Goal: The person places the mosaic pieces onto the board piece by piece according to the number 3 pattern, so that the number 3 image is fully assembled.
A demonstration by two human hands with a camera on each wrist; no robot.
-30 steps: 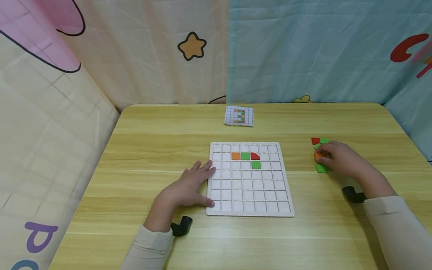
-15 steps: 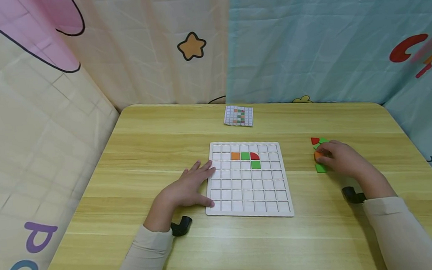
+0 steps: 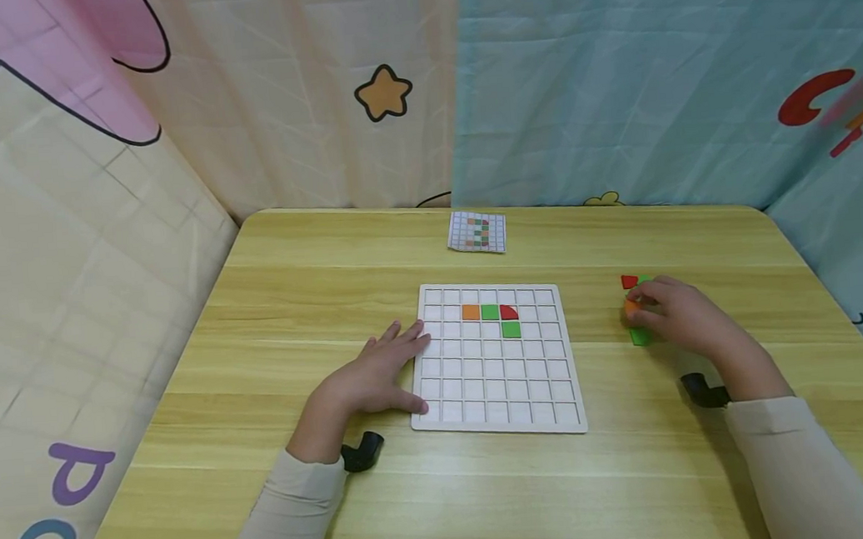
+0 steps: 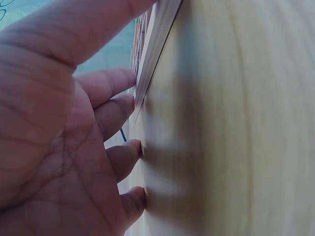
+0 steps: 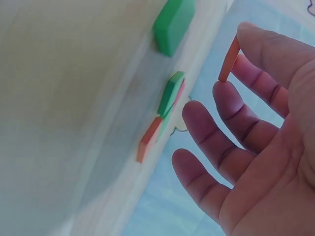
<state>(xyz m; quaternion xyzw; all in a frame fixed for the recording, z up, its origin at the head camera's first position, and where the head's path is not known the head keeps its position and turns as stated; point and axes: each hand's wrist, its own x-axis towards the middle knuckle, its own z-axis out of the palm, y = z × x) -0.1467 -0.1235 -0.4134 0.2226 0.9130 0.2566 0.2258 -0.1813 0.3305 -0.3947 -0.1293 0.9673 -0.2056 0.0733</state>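
My right hand (image 3: 683, 314) pinches an orange tile (image 5: 229, 60) between thumb and fingers, lifted off the table in the right wrist view. Close by lie a green tile (image 5: 173, 24), a second green tile (image 5: 171, 93) and an orange-red tile (image 5: 148, 139). From the head view, a red tile (image 3: 629, 281) lies just beyond the fingers, and the hand covers part of the group. With fingers spread, my left hand (image 3: 375, 378) touches the left edge of a white grid board (image 3: 499, 429). On the board sit two green tiles (image 3: 511, 329), an orange tile (image 3: 470, 312) and a red rounded tile (image 3: 508, 312).
A small printed card (image 3: 477, 232) with a coloured grid pattern lies behind the board. The wooden table (image 3: 612, 491) meets hanging printed curtains (image 3: 576, 84) at its back and sides. A black wrist attachment (image 3: 364, 451) sits at each wrist.
The orange tile in my right hand has risen and shifted slightly left, with the hand moving along. My left hand and the board have stayed where they were.
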